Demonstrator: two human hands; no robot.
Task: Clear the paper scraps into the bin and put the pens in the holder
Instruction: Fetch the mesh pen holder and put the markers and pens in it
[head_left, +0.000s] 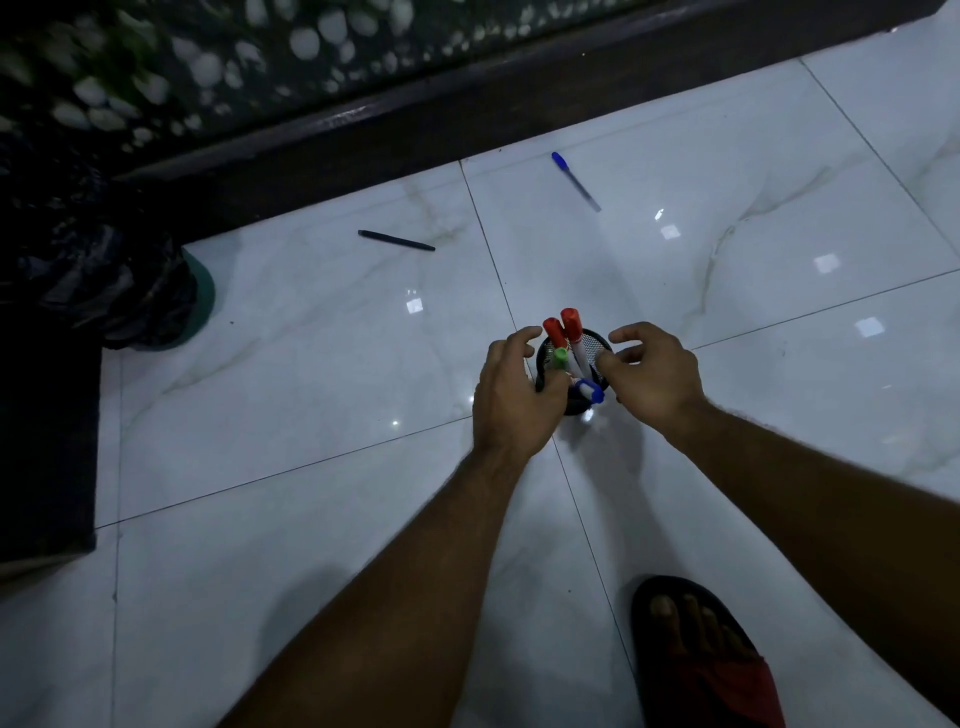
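A black mesh pen holder (592, 345) stands on the white tiled floor with two red-capped markers (570, 323), a green-capped one (560, 356) and a blue-capped one (592, 391) in it. My left hand (511, 397) wraps the holder's left side. My right hand (657, 371) hovers at its right rim, fingers curled and apart, holding nothing. A dark pen (396, 240) lies on the floor to the far left. Further back lies a blue-capped pen (575, 181). I see no paper scraps.
A green bin with a black bag (119, 291) stands at the left. A dark skirting and patterned panel (363, 119) run along the far side. Dark furniture (47, 441) sits at the left edge. My sandalled foot (701, 649) is at the bottom right.
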